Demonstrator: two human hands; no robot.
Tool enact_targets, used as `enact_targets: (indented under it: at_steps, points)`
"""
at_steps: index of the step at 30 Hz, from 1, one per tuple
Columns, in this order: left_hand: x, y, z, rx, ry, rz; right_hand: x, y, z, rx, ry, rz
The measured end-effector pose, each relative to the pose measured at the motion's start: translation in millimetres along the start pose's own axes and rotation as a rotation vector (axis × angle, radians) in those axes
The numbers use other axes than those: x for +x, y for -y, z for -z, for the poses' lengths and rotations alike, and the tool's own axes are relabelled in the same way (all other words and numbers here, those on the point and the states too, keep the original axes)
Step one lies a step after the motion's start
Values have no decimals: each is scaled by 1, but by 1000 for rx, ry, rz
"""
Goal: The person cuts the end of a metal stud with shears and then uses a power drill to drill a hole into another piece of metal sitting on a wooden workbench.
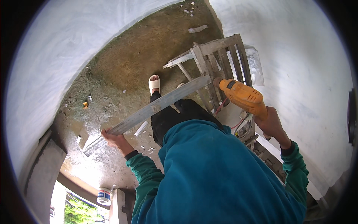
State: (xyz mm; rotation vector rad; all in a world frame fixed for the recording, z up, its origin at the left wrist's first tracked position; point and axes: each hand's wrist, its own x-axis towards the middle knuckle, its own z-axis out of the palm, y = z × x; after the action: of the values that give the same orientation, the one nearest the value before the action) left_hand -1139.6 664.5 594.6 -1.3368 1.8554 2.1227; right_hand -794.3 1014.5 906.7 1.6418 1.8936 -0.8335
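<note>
A long, flat grey bar (160, 104) slants across in front of my body, from low on the left up to the right. My left hand (115, 141) is closed around it near its lower left end. My right hand (271, 125) grips the handle of an orange power drill (242, 97), which lies roughly level with its front toward the left. The drill's nose is close to the bar's upper right end; whether they touch, I cannot tell. A weathered wooden slatted chair (205, 61) stands just beyond the drill.
Pale walls (298, 67) curve along both sides. Small white scraps lie about the wet, stained floor (123, 67). One foot in a cream slide sandal (153, 83) is on it. A white and blue bucket (104, 196) stands at the lower left. Red cable (222, 106) shows below the drill.
</note>
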Motion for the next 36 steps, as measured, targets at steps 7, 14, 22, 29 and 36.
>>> enact_targets:
  at_steps: [7,14,22,29,36]
  points:
    - [-7,-2,-5,-3,-26,3,8,21,11,-56,33,-32]
    - [-6,-1,-5,5,-45,23,6,29,13,-88,32,-31]
    - [-1,2,-6,29,-64,16,5,29,10,-127,10,19]
    - [-9,-2,-7,36,-38,34,5,39,13,-129,22,-62]
    - [-3,3,-3,50,-51,44,6,36,13,-135,30,-63]
